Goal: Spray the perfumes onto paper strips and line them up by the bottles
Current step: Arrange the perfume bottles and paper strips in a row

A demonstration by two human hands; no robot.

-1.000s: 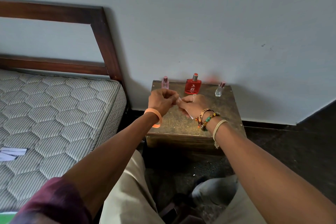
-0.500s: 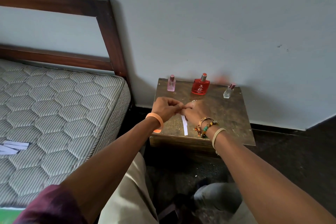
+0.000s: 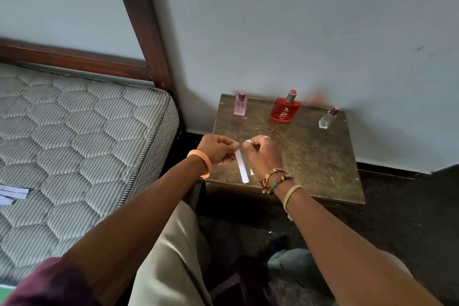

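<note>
Near left, on the mattress (image 3: 74,144), loose white slips (image 3: 12,194); over the front edge of the stand (image 3: 323,169) toward its left corner, left hand (image 3: 218,148) and right hand (image 3: 263,156) both pinching the upper end of a paper strip (image 3: 242,169); along the back edge, pink bottle (image 3: 240,104), red bottle (image 3: 285,109) and clear bottle (image 3: 327,119), upright and well apart.

A: What's worn on the left side?
B: A maroon sleeve (image 3: 47,285) up top and 1 orange wristband (image 3: 203,160).
A: And the right?
B: 3 bands: a patterned tan strap (image 3: 274,172), a string of coloured beads (image 3: 275,183), a pale cord (image 3: 293,191). 1 ring (image 3: 266,137) on the right hand (image 3: 264,156). Beige trousers (image 3: 171,256).
</note>
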